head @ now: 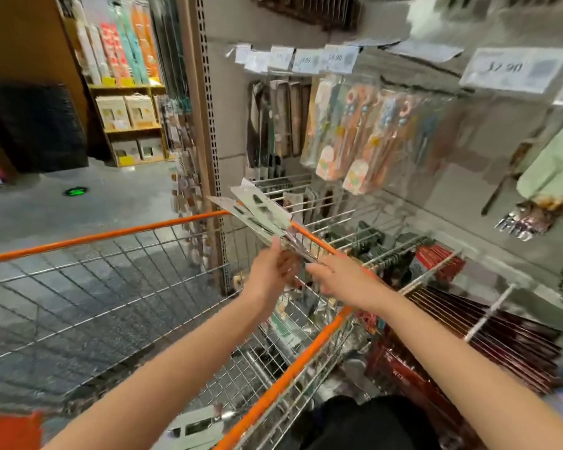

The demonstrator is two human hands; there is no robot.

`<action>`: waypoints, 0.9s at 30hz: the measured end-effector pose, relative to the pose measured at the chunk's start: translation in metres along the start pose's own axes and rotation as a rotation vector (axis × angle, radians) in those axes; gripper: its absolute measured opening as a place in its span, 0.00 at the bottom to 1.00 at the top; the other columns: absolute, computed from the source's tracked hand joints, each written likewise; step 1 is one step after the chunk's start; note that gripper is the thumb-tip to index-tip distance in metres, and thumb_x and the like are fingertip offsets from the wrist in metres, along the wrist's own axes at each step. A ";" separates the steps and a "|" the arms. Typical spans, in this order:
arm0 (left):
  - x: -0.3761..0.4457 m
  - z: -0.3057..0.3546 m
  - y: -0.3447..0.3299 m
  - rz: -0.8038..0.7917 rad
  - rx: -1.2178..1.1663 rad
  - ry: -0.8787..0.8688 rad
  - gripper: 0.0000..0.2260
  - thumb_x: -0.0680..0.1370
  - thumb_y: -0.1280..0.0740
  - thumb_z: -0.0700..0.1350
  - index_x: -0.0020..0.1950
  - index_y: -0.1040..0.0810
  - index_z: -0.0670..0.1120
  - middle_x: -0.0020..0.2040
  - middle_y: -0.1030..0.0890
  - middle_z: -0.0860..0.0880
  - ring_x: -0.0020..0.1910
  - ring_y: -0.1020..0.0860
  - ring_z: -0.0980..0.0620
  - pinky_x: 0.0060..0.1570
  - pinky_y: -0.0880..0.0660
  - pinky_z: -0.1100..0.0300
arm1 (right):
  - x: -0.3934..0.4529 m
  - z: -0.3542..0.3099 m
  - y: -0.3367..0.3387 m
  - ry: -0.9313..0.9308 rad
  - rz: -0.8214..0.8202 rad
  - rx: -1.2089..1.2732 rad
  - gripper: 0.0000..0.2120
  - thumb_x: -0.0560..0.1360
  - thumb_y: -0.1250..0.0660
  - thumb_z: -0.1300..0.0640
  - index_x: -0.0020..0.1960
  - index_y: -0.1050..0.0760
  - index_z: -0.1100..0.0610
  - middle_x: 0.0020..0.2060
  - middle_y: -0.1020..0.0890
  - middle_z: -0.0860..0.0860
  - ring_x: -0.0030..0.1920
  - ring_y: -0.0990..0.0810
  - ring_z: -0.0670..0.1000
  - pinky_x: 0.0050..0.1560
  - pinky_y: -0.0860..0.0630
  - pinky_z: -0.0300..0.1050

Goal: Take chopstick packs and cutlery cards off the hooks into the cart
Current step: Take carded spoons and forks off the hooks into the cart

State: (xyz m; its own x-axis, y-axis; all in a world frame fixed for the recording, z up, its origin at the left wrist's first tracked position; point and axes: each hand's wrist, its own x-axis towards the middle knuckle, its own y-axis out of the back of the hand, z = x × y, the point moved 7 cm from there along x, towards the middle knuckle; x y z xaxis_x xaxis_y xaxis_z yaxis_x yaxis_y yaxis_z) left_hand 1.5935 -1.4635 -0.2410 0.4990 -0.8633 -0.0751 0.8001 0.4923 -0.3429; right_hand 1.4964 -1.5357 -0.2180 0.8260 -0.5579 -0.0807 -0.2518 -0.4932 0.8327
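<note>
Both bare forearms reach forward over the orange-rimmed wire shopping cart [117, 235], meeting above its far right corner. The left hand [271, 271] is turned palm inward, thumb up, its fingers curled round the lower end of a fanned bundle of pale grey-green cutlery cards in clear wrap [261, 213]. The right hand [340, 277] comes in from the right, back of the hand toward the camera, its fingers closed on the same end of the bundle just beside the left thumb. The cards slant up and to the left from the hands, over the cart's orange rim and in front of the bare wire hooks [309, 203] of the grey display wall.

Higher on the wall hang pastel children's chopstick packs in clear plastic [355, 138], with dark slim chopstick packs [275, 125] to their left under white price tags [335, 58]. Dark red boxed chopstick sets [488, 332] lie in a wire tray at lower right.

Motion blur smears most of the frame: the print on the cards cannot be read, the right fingertips are hidden behind the bundle, and the number of cards is unclear. A similar grey-green card [195, 428] lies low in the cart, partly cut off by the left forearm.
</note>
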 end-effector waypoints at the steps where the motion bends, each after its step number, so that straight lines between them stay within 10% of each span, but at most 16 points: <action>1: 0.003 -0.002 -0.008 0.012 -0.029 -0.018 0.15 0.84 0.45 0.51 0.49 0.28 0.41 0.38 0.22 0.48 0.38 0.23 0.52 0.48 0.27 0.56 | 0.000 0.002 -0.003 0.000 -0.018 0.006 0.11 0.81 0.49 0.47 0.45 0.32 0.47 0.42 0.27 0.47 0.39 0.28 0.42 0.41 0.33 0.34; 6: 0.008 -0.006 -0.046 0.070 -0.295 -0.044 0.09 0.81 0.37 0.40 0.60 0.30 0.39 0.42 0.15 0.48 0.38 0.17 0.54 0.33 0.22 0.60 | -0.006 0.012 0.010 -0.095 0.083 0.262 0.12 0.82 0.47 0.60 0.43 0.35 0.46 0.35 0.33 0.40 0.32 0.29 0.27 0.38 0.32 0.25; 13: 0.017 -0.001 -0.079 0.025 -0.393 -0.023 0.29 0.76 0.32 0.37 0.74 0.39 0.36 0.44 0.14 0.44 0.41 0.19 0.50 0.37 0.20 0.61 | -0.026 0.023 0.040 -0.097 0.185 0.730 0.24 0.83 0.50 0.45 0.41 0.29 0.62 0.21 0.26 0.55 0.15 0.36 0.49 0.18 0.41 0.34; 20: 0.025 -0.001 -0.121 -0.025 -0.424 -0.033 0.22 0.76 0.32 0.32 0.68 0.35 0.34 0.51 0.18 0.36 0.42 0.16 0.49 0.45 0.20 0.57 | -0.047 0.058 0.082 -0.076 0.602 0.379 0.23 0.81 0.43 0.50 0.43 0.25 0.70 0.35 0.22 0.63 0.34 0.30 0.49 0.34 0.37 0.40; 27: 0.026 -0.011 -0.152 -0.160 -0.426 -0.054 0.08 0.78 0.36 0.31 0.53 0.25 0.42 0.50 0.16 0.40 0.47 0.17 0.47 0.53 0.20 0.53 | -0.060 0.091 0.099 -0.089 0.591 0.537 0.21 0.80 0.39 0.51 0.30 0.33 0.57 0.22 0.35 0.44 0.25 0.38 0.45 0.32 0.42 0.41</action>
State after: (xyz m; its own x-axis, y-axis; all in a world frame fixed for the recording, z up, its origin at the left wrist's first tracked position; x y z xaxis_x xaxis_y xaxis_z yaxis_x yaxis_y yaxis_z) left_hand 1.4812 -1.5614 -0.2010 0.4063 -0.9121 0.0552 0.6661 0.2542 -0.7012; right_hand 1.3760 -1.6117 -0.1800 0.4427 -0.8670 0.2289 -0.8617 -0.3407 0.3761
